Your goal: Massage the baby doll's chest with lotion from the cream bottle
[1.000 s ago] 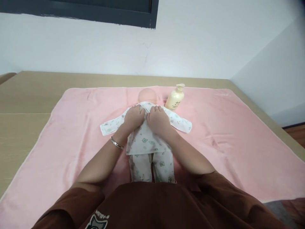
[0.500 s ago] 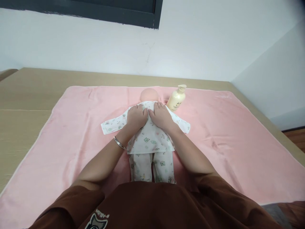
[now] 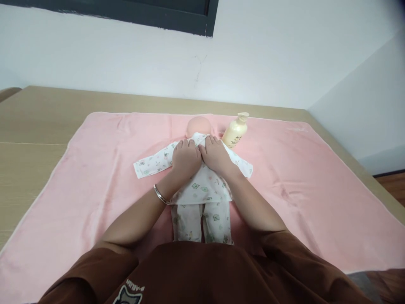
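Observation:
A baby doll lies on its back or front, I cannot tell which, with its bald head [image 3: 199, 126] away from me. It wears a white patterned baby shirt [image 3: 202, 190], sleeves spread to both sides, and matching pants [image 3: 217, 219]. My left hand [image 3: 186, 157], above a silver bangle, is closed on the shirt near the middle of the chest, its fingertips partly hidden. Beside it, touching at the thumb, my right hand [image 3: 215, 153] grips the shirt at the upper right. Between the hands the cloth is bunched, and its upper edge stands up by the neck.
A cream pump bottle [image 3: 236, 131] stands close to the doll's right-hand shoulder as I see it. Under everything lies a pink blanket [image 3: 300, 169] on a wooden table [image 3: 38, 114]. A white wall [image 3: 259, 59] rises behind the table.
My left hand has shifted to the right, up against my right hand, and the shirt's upper left part has been drawn along with it. My right hand is almost still.

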Demonstrator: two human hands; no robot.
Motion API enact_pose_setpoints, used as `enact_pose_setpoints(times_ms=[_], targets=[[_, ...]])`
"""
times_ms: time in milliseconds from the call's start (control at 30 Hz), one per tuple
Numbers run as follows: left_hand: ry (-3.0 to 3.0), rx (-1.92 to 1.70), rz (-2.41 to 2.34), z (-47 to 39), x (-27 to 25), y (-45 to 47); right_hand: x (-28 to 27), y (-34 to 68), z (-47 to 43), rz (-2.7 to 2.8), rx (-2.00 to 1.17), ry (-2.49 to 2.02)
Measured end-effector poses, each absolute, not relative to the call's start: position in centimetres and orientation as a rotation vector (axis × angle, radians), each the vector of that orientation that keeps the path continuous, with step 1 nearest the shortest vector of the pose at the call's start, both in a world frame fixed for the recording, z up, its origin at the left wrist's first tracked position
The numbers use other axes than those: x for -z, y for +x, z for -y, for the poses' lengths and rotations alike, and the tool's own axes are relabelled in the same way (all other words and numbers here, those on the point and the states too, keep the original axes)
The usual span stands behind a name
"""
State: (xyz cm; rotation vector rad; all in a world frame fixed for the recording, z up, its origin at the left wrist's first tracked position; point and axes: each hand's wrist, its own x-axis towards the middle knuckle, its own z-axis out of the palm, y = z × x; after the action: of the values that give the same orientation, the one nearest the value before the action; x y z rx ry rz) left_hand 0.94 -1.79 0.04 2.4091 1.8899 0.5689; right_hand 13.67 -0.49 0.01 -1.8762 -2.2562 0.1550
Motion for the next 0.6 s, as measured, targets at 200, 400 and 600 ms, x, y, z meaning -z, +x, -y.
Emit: enact_pose_setpoints(times_ms=[200, 400, 600], targets=[[2.328, -0.488, -1.791, -0.6, -0.2, -1.0, -0.4, 12.0, 3.1, 2.260, -0.022, -1.850], [2.469, -0.460, -1.816, 1.3, -0.6, 0.1, -1.3, 13.0, 2.0, 2.277, -0.203, -1.845], [2.473, -0.510, -1.843, 2.1, -0.7, 0.5, -1.8, 12.9, 2.7, 2.280, -0.128, -1.910]])
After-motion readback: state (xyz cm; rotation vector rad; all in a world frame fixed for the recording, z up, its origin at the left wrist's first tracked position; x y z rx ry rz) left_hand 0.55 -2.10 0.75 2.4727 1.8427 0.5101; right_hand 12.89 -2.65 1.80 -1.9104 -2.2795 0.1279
